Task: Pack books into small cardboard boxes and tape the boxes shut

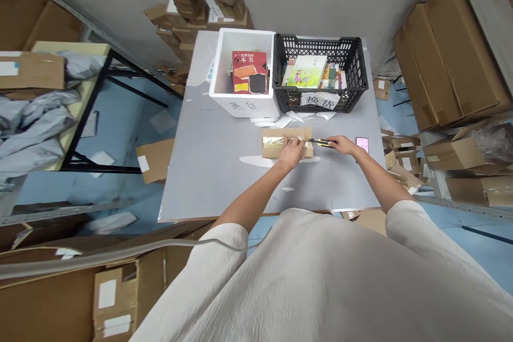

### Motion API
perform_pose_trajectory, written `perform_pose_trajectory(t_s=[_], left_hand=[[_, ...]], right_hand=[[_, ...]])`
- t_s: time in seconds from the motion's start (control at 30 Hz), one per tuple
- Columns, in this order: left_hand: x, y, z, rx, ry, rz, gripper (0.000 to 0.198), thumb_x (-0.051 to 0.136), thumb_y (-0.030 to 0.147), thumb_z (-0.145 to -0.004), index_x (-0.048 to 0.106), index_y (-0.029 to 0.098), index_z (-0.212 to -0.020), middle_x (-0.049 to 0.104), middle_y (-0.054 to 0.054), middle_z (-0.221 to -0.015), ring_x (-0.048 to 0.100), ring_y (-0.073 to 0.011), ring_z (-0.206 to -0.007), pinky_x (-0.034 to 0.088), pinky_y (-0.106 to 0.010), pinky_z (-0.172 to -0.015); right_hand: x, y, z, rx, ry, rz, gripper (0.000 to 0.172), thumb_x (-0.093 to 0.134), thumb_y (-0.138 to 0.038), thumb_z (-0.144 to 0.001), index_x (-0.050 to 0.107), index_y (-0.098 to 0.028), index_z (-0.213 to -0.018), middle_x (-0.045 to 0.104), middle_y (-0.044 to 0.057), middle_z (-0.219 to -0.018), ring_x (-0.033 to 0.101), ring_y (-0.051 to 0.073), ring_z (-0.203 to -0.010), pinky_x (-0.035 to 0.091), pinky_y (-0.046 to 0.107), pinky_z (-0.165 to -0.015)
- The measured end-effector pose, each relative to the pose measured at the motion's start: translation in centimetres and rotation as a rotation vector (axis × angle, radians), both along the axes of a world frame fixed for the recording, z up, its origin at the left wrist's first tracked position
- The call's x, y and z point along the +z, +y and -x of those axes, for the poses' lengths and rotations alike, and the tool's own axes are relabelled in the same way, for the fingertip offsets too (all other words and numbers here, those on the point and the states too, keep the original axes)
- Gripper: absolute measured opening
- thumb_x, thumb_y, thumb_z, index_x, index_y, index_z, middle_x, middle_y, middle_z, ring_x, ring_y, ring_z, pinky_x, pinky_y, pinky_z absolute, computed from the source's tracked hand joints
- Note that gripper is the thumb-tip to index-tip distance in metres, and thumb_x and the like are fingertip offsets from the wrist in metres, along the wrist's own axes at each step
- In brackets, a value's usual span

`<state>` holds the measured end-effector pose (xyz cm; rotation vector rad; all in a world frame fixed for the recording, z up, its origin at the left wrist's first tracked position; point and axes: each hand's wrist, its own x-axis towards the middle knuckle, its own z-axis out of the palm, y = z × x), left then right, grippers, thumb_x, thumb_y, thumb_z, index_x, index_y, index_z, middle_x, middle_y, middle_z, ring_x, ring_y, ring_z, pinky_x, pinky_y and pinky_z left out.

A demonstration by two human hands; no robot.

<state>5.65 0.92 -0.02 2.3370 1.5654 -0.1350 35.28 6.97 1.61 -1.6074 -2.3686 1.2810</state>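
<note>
A flat cardboard parcel [276,142] sealed with shiny tape lies on the grey table [212,171], just in front of the bins. My left hand [292,152] rests on the parcel's right half, fingers pressed down on it. My right hand [342,145] is closed on a yellow and black utility knife [320,142]. The knife's tip points left at the parcel's right end.
A white foam box [244,104] holding a red book [249,71] and a black plastic crate [320,96] of books stand at the table's far edge. A pink phone [363,144] lies right of my hand. Cardboard boxes crowd the floor and shelves on both sides.
</note>
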Motion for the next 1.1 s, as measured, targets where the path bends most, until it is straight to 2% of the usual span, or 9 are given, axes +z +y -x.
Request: perform_pose_trajectory(t_s=[0.13, 0.3, 0.5, 0.7, 0.87, 1.0, 1.1], left_hand=[[0.0, -0.3, 0.0, 0.001, -0.018, -0.006, 0.071, 0.08, 0.029, -0.096, 0.058, 0.02, -0.162, 0.063, -0.021, -0.153, 0.07, -0.0381, -0.14, 0.013, -0.061, -0.147], [-0.1, -0.3, -0.1, 0.003, -0.014, -0.01, 0.07, 0.08, 0.029, -0.097, 0.057, 0.022, -0.163, 0.064, -0.02, -0.153, 0.072, -0.0379, -0.136, 0.013, -0.062, -0.147], [-0.2, -0.4, -0.1, -0.021, -0.01, -0.021, 0.067, 0.081, 0.029, -0.097, 0.059, 0.022, -0.16, 0.064, -0.02, -0.153, 0.071, -0.0387, -0.137, 0.015, -0.064, -0.146], [-0.1, -0.4, -0.1, -0.046, 0.006, -0.028, 0.066, 0.079, 0.027, -0.098, 0.059, 0.02, -0.161, 0.065, -0.021, -0.151, 0.071, -0.0391, -0.137, 0.013, -0.063, -0.147], [-0.2, 0.0, -0.2, -0.036, -0.005, -0.032, 0.067, 0.079, 0.029, -0.098, 0.059, 0.02, -0.161, 0.065, -0.021, -0.151, 0.07, -0.0392, -0.138, 0.015, -0.06, -0.147], [-0.2, 0.0, -0.2, -0.046, -0.012, -0.03, 0.067, 0.077, 0.028, -0.098, 0.059, 0.021, -0.161, 0.064, -0.021, -0.152, 0.068, -0.0395, -0.142, 0.019, -0.059, -0.146], [-0.2, -0.3, 0.2, -0.044, -0.039, -0.027, 0.071, 0.076, 0.027, -0.099, 0.055, 0.018, -0.166, 0.063, -0.023, -0.154, 0.066, -0.0397, -0.144, 0.021, -0.058, -0.144]], right_hand=[[-0.1, -0.8, -0.1, -0.042, 0.03, 0.048, 0.04, 0.054, -0.043, -0.101, 0.084, -0.02, -0.116, 0.079, 0.005, -0.094, 0.063, 0.024, -0.087, 0.048, 0.032, -0.083], [-0.6, -1.7, 1.0, -0.116, 0.077, -0.025, 0.039, 0.052, -0.041, -0.1, 0.082, -0.019, -0.11, 0.079, 0.006, -0.099, 0.063, 0.024, -0.091, 0.048, 0.032, -0.085], [-1.1, -3.3, 0.6, -0.127, 0.114, 0.036, 0.042, 0.05, -0.05, -0.1, 0.079, -0.02, -0.104, 0.073, 0.003, -0.086, 0.057, 0.022, -0.082, 0.047, 0.03, -0.078], [-1.2, -3.6, 1.2, -0.179, 0.114, -0.045, 0.045, 0.054, -0.052, -0.1, 0.081, -0.018, -0.113, 0.079, 0.007, -0.095, 0.062, 0.024, -0.089, 0.048, 0.032, -0.086], [-1.0, -4.5, 0.4, -0.154, 0.102, 0.076, 0.04, 0.055, -0.053, -0.1, 0.078, -0.021, -0.103, 0.072, 0.002, -0.082, 0.059, 0.021, -0.08, 0.046, 0.03, -0.076], [-1.2, -5.5, 0.3, -0.327, 0.133, 0.099, 0.034, 0.058, -0.053, -0.1, 0.071, -0.022, -0.099, 0.075, 0.003, -0.086, 0.064, 0.021, -0.079, 0.05, 0.03, -0.074], [-1.3, -5.8, 0.7, -0.48, 0.193, 0.147, 0.034, 0.062, -0.056, -0.099, 0.065, -0.024, -0.107, 0.078, 0.005, -0.092, 0.067, 0.02, -0.075, 0.049, 0.029, -0.065]])
